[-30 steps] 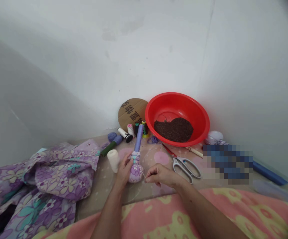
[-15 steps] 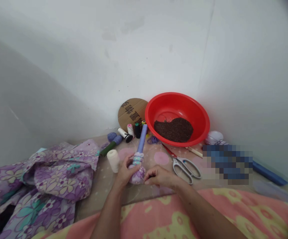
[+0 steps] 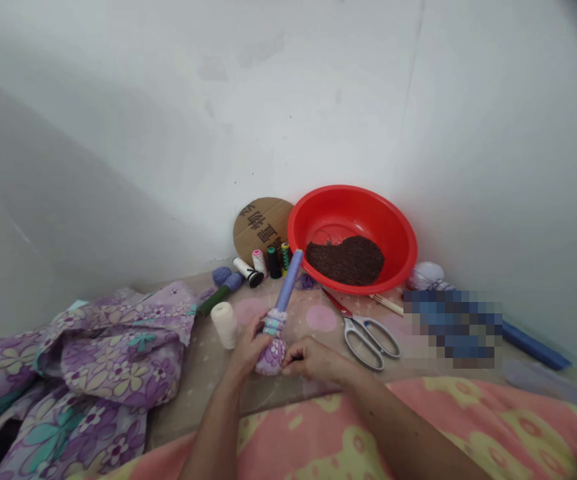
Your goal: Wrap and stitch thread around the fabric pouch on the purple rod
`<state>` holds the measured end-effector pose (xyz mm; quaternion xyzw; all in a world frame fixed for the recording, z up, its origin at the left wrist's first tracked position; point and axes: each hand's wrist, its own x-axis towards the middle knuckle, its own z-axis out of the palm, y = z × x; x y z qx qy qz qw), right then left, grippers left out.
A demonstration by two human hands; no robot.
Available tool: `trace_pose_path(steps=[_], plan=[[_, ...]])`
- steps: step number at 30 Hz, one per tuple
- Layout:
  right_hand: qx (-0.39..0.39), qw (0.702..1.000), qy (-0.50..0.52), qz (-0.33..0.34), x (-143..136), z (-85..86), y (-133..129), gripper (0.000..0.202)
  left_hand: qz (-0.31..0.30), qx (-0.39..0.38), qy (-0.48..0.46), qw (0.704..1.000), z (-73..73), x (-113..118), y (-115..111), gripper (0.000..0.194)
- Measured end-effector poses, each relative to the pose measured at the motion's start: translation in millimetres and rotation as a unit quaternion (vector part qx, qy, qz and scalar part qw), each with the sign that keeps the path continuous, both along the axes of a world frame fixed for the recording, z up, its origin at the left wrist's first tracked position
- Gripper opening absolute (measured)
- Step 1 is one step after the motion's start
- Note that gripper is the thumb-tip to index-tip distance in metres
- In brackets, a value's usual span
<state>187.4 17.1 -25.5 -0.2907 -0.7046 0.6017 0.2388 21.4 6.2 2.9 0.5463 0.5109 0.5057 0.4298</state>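
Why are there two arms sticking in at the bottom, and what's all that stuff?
There's no robot here! Those arms belong to a person wearing a camera on their head. It looks forward and down, so you see roughly what they see.

The left hand holds a flowery, rounded bundle with a purple stick poking out of its top. The right hand is right by the bundle's other side, fingers bent in; whether they pinch something tiny, I can't tell.

Around them are silver-handled scissors, a white roll, a black spool, flowery cloth and a red basin with dark, grainy stuff inside.
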Motion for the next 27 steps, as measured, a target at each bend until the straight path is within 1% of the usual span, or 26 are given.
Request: trace_pose_path(steps=[5, 9, 12, 17, 22, 25, 27], plan=[[-0.002, 1.0, 0.0, -0.013, -1.8, 4.0, -1.0, 0.006, 0.03, 0.006, 0.053, 0.998, -10.2, -0.2, 10.1, 0.041], [0.004, 1.0, 0.006, -0.003, -1.6, 2.3, 0.4, 0.005, 0.024, 0.002, 0.07, 0.997, -14.5, -2.5, 15.3, 0.036], [-0.009, 1.0, 0.001, 0.018, -0.1, -1.7, 0.5, 0.005, 0.026, -0.007, 0.054, 0.998, -11.4, -2.4, 13.8, 0.036], [-0.062, 0.997, 0.014, 0.044, 2.6, -4.6, -1.1, 0.017, 0.029, -0.006, 0.037, 0.999, -5.0, -0.7, 9.8, 0.033], [-0.062, 0.997, 0.028, 0.037, 3.4, -3.4, -0.4, 0.018, 0.036, -0.005, 0.031, 0.999, -2.9, 0.1, 9.0, 0.034], [-0.054, 0.997, 0.005, 0.052, 7.2, 1.6, 1.6, 0.02, 0.038, -0.01, 0.028, 0.999, -2.2, 0.7, 8.3, 0.034], [-0.042, 0.998, -0.018, 0.044, 11.8, 6.2, 4.0, 0.02, 0.032, -0.015, 0.025, 0.999, -2.8, 0.6, 8.0, 0.033]])
